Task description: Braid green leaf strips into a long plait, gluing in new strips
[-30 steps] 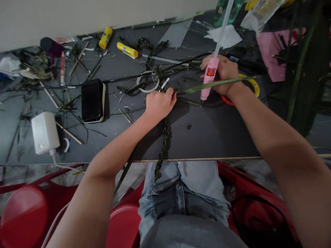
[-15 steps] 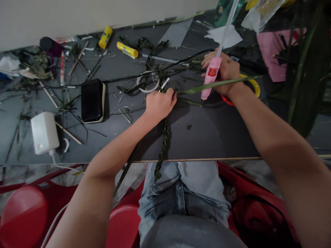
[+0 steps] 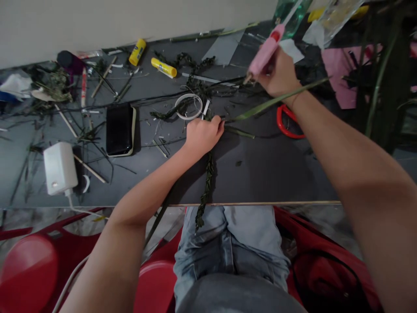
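My left hand point(image 3: 204, 134) is closed on a long green leaf strip point(image 3: 260, 109) whose ends stick out to the right. A dark braided leaf cord point(image 3: 208, 178) runs down from beneath that hand and hangs over the table edge. In my right hand point(image 3: 280, 73) is a pink hot glue gun point(image 3: 267, 52), raised at the back right with its nozzle pointing down and left. A clear glue stick point(image 3: 293, 12) pokes out of the gun's rear end. Just behind my left hand lies a white ring point(image 3: 189, 107), perhaps a tape roll.
Two yellow glue sticks point(image 3: 163, 67) lie toward the back, near a purple bottle point(image 3: 70, 63). A black phone-like case point(image 3: 120, 129) and a white power adapter point(image 3: 60, 168) rest at left. Red scissor handles point(image 3: 288, 124) lie under my right forearm. Leaf scraps and cables litter the table point(image 3: 267, 174).
My right hand has lifted the glue gun up and back, away from the leaf strip, and tilted it. The red scissor handle is more exposed. My left hand keeps its hold.
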A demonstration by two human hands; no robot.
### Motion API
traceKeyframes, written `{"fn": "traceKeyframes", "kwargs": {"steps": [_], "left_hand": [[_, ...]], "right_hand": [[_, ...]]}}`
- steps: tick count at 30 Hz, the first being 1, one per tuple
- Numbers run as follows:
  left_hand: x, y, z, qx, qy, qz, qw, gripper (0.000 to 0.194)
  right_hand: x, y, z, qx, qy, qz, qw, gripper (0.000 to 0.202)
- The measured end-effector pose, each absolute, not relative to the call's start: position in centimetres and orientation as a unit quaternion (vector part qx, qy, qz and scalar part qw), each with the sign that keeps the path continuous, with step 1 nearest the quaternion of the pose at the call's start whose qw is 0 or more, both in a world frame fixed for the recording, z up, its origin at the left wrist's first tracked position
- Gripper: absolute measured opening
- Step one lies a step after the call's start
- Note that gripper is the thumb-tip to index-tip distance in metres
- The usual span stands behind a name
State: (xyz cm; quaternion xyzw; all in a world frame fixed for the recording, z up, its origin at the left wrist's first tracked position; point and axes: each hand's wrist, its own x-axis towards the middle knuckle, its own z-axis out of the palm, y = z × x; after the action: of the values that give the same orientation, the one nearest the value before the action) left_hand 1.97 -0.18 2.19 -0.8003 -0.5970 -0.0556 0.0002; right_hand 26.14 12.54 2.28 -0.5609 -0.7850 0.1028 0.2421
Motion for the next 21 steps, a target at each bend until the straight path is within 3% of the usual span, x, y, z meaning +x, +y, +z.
{"fn": "traceKeyframes", "kwargs": {"steps": [5, 9, 11, 15, 18, 21], "left_hand": [[1.9, -0.3, 2.4, -0.814, -0.581, -0.030, 0.007, 0.044], [1.7, -0.3, 2.5, -0.821, -0.569, -0.035, 0.009, 0.043], [1.5, -0.3, 2.5, -0.826, -0.562, -0.039, 0.007, 0.043], [1.1, -0.1, 2.4, -0.834, -0.550, -0.039, -0.003, 0.044], [0.8, 0.0, 2.3, -0.840, -0.541, -0.036, -0.001, 0.041], [0.6, 0.1, 2.2, -0.845, -0.533, -0.041, -0.002, 0.039]], "right_hand": [[24.1, 13.6, 5.3, -0.667, -0.692, 0.127, 0.246, 0.057], [25.9, 11.3, 5.8, -0.577, -0.679, 0.236, 0.387, 0.033], [27.9, 9.4, 5.7, -0.524, -0.664, 0.228, 0.482, 0.016], [31.7, 5.6, 6.5, -0.451, -0.615, 0.241, 0.600, 0.018], [33.1, 2.7, 7.6, -0.496, -0.613, 0.293, 0.541, 0.036], [32.6, -0.5, 7.9, -0.570, -0.662, 0.324, 0.363, 0.043]]}}
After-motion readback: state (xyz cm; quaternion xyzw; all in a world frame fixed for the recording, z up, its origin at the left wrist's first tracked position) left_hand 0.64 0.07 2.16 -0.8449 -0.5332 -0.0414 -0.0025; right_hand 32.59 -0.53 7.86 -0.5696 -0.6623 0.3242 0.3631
